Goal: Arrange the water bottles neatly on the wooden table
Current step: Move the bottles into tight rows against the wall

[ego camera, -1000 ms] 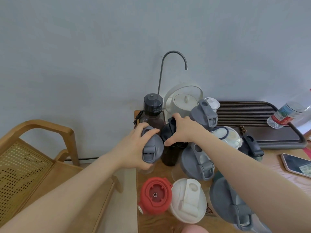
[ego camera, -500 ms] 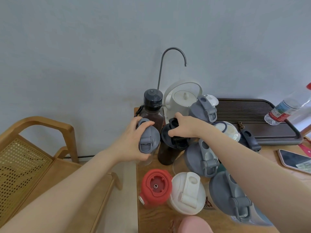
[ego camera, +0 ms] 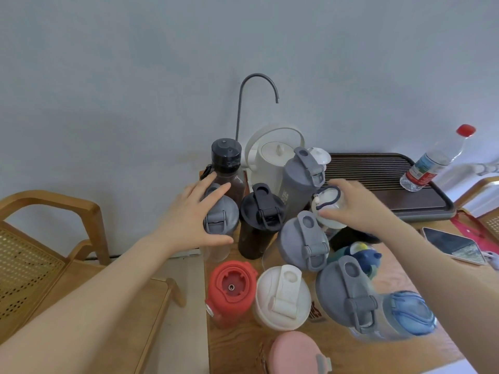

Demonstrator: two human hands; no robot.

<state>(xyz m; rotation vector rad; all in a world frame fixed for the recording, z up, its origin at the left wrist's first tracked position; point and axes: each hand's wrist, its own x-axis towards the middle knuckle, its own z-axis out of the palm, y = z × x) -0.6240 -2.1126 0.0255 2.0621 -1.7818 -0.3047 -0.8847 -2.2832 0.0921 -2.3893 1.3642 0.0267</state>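
— Where are the bottles?
— Crowded on the counter point(ego camera: 351, 354). Left hand point(ego camera: 195, 220), fingers spread loose, rests against the clear grey-lidded bottle point(ego camera: 221, 220) at the edge.
— The right hand point(ego camera: 356, 205)?
— Its fingers curl round the white-lidded bottle point(ego camera: 325, 201).

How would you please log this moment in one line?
left hand: around grey-lidded bottle | right hand: on white-lidded bottle | black bottle: untouched
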